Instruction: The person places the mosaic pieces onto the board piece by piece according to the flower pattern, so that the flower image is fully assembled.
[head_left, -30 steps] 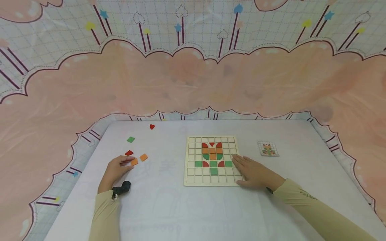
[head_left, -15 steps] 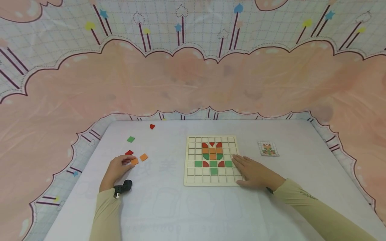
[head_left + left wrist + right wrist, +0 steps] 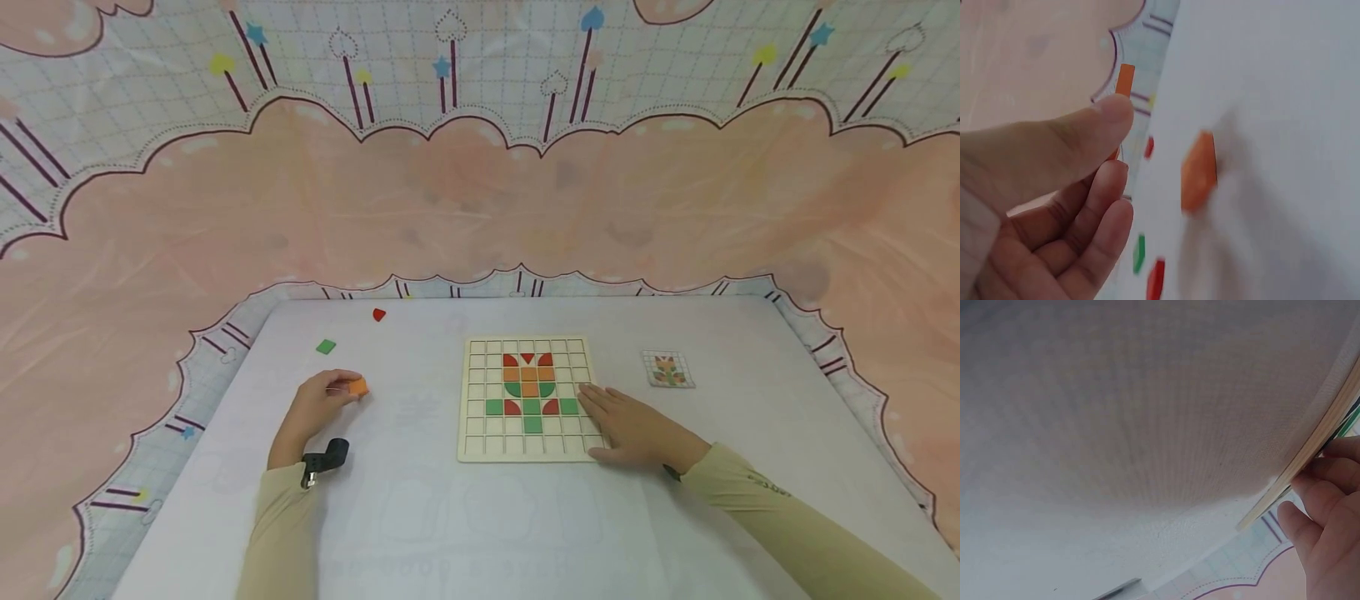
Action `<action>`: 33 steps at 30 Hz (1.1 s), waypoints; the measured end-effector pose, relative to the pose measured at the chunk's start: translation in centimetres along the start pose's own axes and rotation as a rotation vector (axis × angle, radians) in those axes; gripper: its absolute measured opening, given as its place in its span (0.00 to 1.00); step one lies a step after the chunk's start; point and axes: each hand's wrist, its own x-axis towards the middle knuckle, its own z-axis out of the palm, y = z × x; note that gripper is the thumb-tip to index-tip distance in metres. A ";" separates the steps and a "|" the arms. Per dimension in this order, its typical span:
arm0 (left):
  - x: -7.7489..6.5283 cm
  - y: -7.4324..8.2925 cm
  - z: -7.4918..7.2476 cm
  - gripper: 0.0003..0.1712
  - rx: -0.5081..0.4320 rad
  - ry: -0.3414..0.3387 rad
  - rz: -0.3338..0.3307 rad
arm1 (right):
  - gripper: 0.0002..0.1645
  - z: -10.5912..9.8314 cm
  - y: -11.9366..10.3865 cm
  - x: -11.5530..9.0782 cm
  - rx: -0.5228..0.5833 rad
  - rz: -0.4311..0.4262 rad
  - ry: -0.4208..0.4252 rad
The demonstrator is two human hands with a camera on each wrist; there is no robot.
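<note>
My left hand pinches an orange square tile between thumb and fingers, raised above the table. Below it, a second orange tile lies on the white surface; in the head view the held tile overlaps it. A cream grid board sits right of centre, bearing a tulip-like pattern of red, orange and green pieces. Across the board's right edge rests my right hand, palm down with fingers extended. The right wrist view shows its fingers over the board's wooden edge.
Beyond my left hand lie a green tile and a red piece. Another red piece is hidden by the hand in the head view. A small card with a similar pattern lies right of the board. A patterned cloth hangs behind.
My left hand has lifted an orange tile from the table and moved it right and slightly away, over the other orange tile. The right hand and board have stayed put.
</note>
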 end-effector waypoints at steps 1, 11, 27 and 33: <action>0.0 0.5 0.3 0.18 -0.009 0.016 0.033 | 0.49 0.0 0.0 0.0 0.000 0.000 -0.002; 0.8 5.7 4.6 0.17 -0.078 -0.138 0.138 | 0.49 -0.1 0.0 -0.1 0.004 -0.002 0.003; 0.8 11.0 11.8 0.15 -0.113 -0.293 0.213 | 0.50 -0.1 0.0 0.0 -0.001 -0.001 -0.009; 0.5 12.4 12.9 0.16 -0.107 -0.331 0.288 | 0.50 -0.1 0.1 0.0 -0.008 -0.001 -0.008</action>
